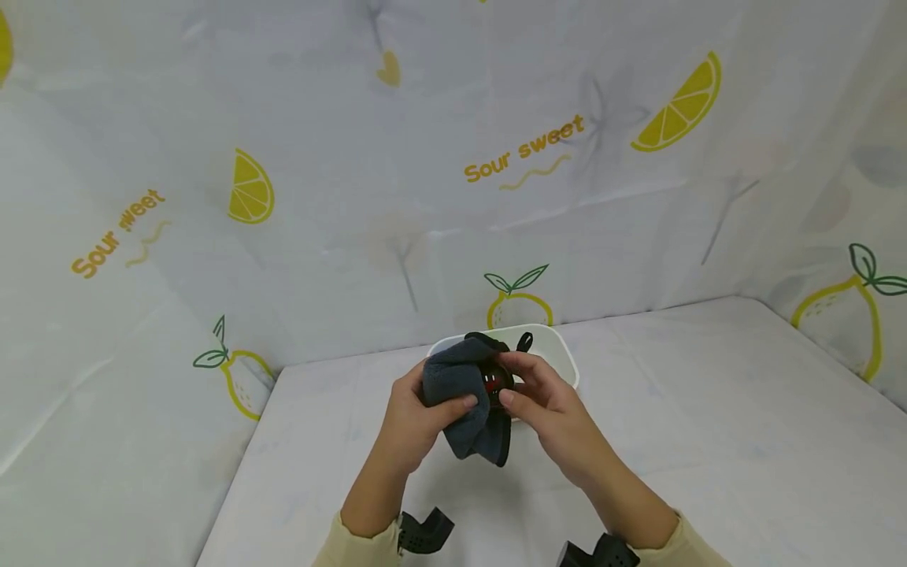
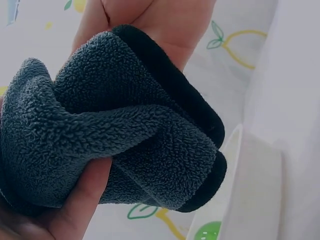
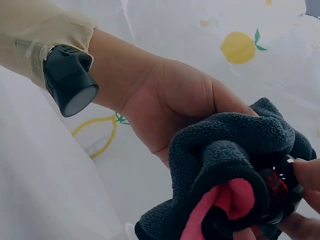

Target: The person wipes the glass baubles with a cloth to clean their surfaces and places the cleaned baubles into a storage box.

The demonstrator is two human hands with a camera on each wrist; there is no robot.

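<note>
My left hand (image 1: 418, 417) grips a dark blue-grey towel (image 1: 453, 386) with black edging, its thumb over the front. In the right wrist view, a pink underside shows in a fold of the towel (image 3: 215, 135). The towel is bunched around a small, glossy dark object with red markings (image 1: 496, 380); its kind cannot be made out. The right hand (image 1: 553, 402) pinches this object between thumb and fingers at the towel's right side. In the left wrist view, the towel (image 2: 115, 120) hides the object. A small black loop (image 1: 525, 342) sticks up behind the right fingers.
A white container (image 1: 556, 350) stands on the table right behind the hands, partly hidden by them. In the left wrist view, a green patch (image 2: 207, 231) shows at the container. The white table (image 1: 708, 409) meets a lemon-print cloth backdrop (image 1: 397, 173).
</note>
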